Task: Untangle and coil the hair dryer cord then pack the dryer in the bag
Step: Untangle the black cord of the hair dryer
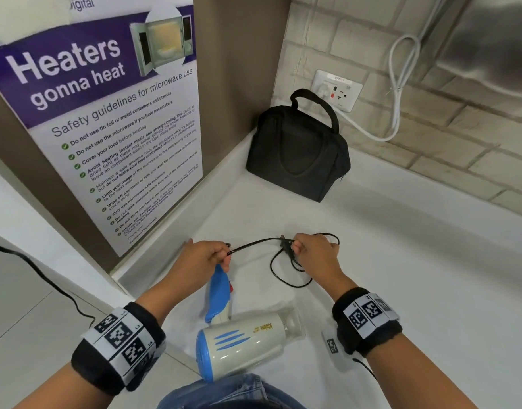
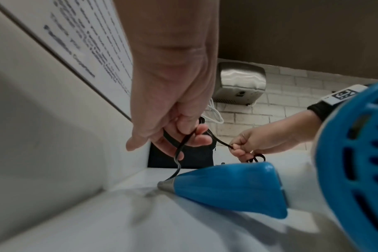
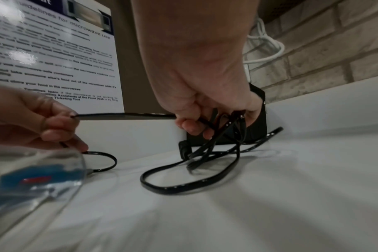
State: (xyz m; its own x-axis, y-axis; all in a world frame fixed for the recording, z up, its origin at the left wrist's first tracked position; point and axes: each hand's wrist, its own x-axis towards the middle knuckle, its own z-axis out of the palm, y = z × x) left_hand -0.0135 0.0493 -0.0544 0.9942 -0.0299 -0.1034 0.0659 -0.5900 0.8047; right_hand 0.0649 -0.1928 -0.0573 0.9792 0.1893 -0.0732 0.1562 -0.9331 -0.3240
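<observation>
Head view shows the hair dryer [image 1: 248, 338] lying on its side at the near edge of the white counter [image 1: 416, 261], blue handle pointing away toward the hands, while the black bag [image 1: 298, 154] stands zipped or at least closed-looking in the far corner, well apart from it. The left hand [image 1: 205, 256] pinches the cord [image 1: 259, 242] close to where it leaves the handle, and the right hand [image 1: 315, 252] has its fingers curled round a bundle of cord strands near the plug — a short stretch runs nearly taut between the two hands, and the rest droops in loose loops onto the counter. From the right wrist view the cord looks thin, glossy and limp: it bends freely and holds no shape of its own, so I judge it will slide through a light pinch and spring out of a coil unless each loop is trapped under the thumb. The plug end is the only stiff, heavier bit and is likely to swing. The dryer body looks like light, smooth plastic, rigid but with a clear nozzle that may scuff or pop off; the handle seems the natural place to take hold, with the coiled cord held against it for the lift into the bag.
</observation>
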